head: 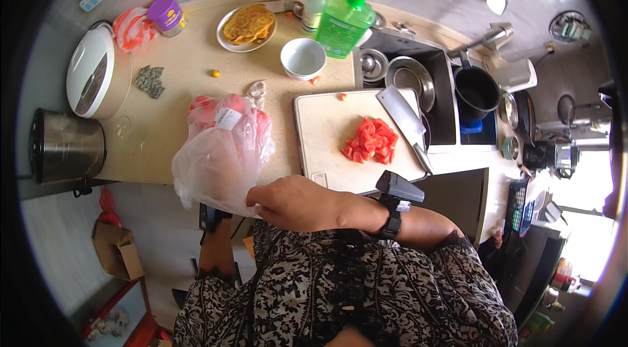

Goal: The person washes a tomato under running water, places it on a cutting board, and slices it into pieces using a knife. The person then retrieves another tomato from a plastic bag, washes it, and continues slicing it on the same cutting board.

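A translucent plastic bag (223,151) of red tomatoes (233,101) rests at the counter's front edge, with a white label stuck on it. My right hand (289,202) pinches the bag's lower right rim between thumb and fingers. Behind the bag, my left hand is hidden; only the left forearm (216,244) shows below it. To the right lies a cutting board (321,126) bearing a pile of chopped tomato (370,141). A cleaver (402,109) lies along the board's right side, its handle towards me.
Behind the board stand a white bowl (303,58) and a green pump bottle (345,23). A plate of flatbread (249,25) sits farther back. At left are a rice cooker (93,72) and a steel pot (68,146). The sink (444,126) holds metal bowls.
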Tool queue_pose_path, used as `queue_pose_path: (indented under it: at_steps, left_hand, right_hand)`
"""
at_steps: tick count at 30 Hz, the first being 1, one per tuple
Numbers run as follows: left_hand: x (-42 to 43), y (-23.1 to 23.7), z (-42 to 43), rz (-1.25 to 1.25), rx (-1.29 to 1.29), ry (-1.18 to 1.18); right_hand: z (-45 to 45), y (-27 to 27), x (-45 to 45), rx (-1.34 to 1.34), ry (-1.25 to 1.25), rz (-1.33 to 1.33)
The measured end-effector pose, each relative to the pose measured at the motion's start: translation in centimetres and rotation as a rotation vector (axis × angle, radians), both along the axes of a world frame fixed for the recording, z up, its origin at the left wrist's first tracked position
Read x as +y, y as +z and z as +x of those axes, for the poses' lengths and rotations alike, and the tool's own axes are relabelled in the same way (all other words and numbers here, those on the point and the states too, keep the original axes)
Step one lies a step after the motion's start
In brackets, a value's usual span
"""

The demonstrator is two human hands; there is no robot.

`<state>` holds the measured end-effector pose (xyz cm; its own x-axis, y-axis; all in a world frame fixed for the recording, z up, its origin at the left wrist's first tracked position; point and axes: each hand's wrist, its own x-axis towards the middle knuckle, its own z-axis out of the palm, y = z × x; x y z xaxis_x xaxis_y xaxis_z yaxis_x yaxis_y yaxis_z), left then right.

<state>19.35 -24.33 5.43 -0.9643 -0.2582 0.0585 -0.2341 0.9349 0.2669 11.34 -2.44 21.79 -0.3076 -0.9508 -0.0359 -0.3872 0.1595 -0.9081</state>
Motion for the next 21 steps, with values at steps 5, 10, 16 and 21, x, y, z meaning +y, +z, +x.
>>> queue_pose_path:
  at_steps: [5,10,16,21]
  left_hand:
    - [-0.6,-0.5,1.0,-0.025,0.018,-0.014]
    - [-2.2,-0.6,2.4,-0.050,0.053,-0.020]
    - [-3.6,1.6,2.8,-0.047,0.293,-0.095]
    - [-1.0,10.5,5.3,0.757,0.343,0.340]
  right_hand:
    - [0.9,-1.3,0.8,0.084,-0.011,0.062]
    - [1.9,-1.4,0.5,0.119,0.053,0.124]
    - [1.6,-1.1,5.3,0.127,-0.037,0.157]
    - [0.9,-0.7,11.8,0.102,-0.072,0.240]
